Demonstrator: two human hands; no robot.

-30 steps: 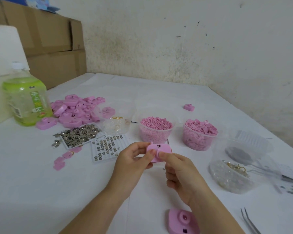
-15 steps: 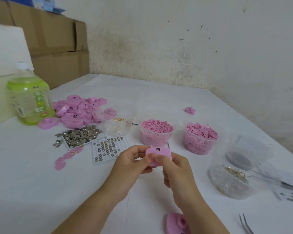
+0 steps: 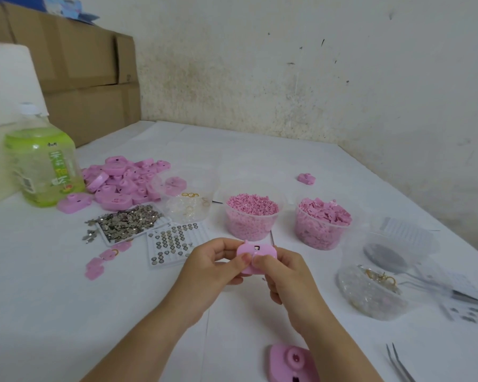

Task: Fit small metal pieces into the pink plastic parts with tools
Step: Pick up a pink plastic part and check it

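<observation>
- Pink plastic part (image 3: 255,256) is held up between both hands, above the white table (image 3: 53,312). It is in about the same spot as half a second ago.
- The left hand (image 3: 215,267) grips the part's left side. Its thumb is laid across the near face and its fingers (image 3: 224,245) are curled behind. The hold matches the earlier frames.
- The right hand (image 3: 284,274) pinches the right side, with its thumb tip right beside the left thumb tip. Its other fingers (image 3: 273,290) are curled underneath, as before.
- A small dark slot shows on the part just above the two thumb tips.
- A second pink part (image 3: 290,362) lies flat on the table, nearer than the right fingers and beside the right forearm. More of it shows than half a second ago, when the frame edge cut it off.
- The tweezers (image 3: 400,365) lie well to the right of the fingers, with nothing touching them.
- Just beyond the fingertips stands a tub of pink granules (image 3: 250,216). A tub of pink chips (image 3: 323,221) stands to its right.
- A grid tray (image 3: 171,242) lies just left of the left fingers.
- Farther left and beyond it are the loose metal pieces (image 3: 130,221), a pile of pink parts (image 3: 127,180) and a green bottle (image 3: 43,166). None of these has shifted.
</observation>
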